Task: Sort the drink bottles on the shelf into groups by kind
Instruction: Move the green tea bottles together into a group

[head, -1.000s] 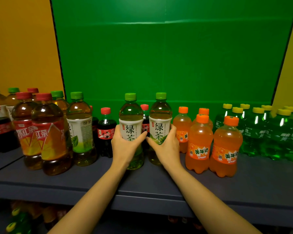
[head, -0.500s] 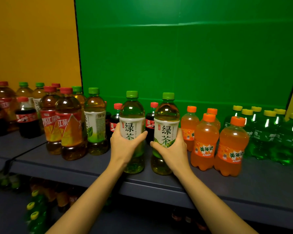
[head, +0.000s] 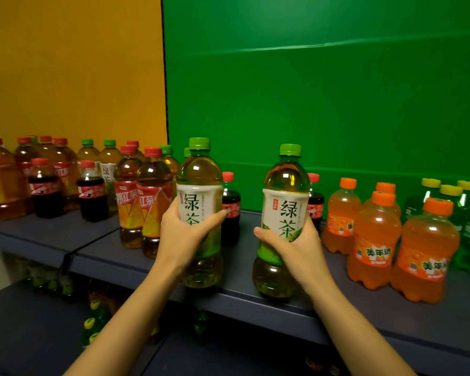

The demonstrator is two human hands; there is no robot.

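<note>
Left grip (head: 185,234) curled round a green tea bottle (head: 200,185) at its label; right grip (head: 293,248) wrapped likewise round a second green tea bottle (head: 285,191). Both upright, apart, bases at the shelf (head: 391,316) front edge. Left of left grip: iced red tea bottles (head: 152,202). Right of right grip: orange soda bottles (head: 375,240). Between grips, behind: small cola bottle (head: 231,210).
</note>
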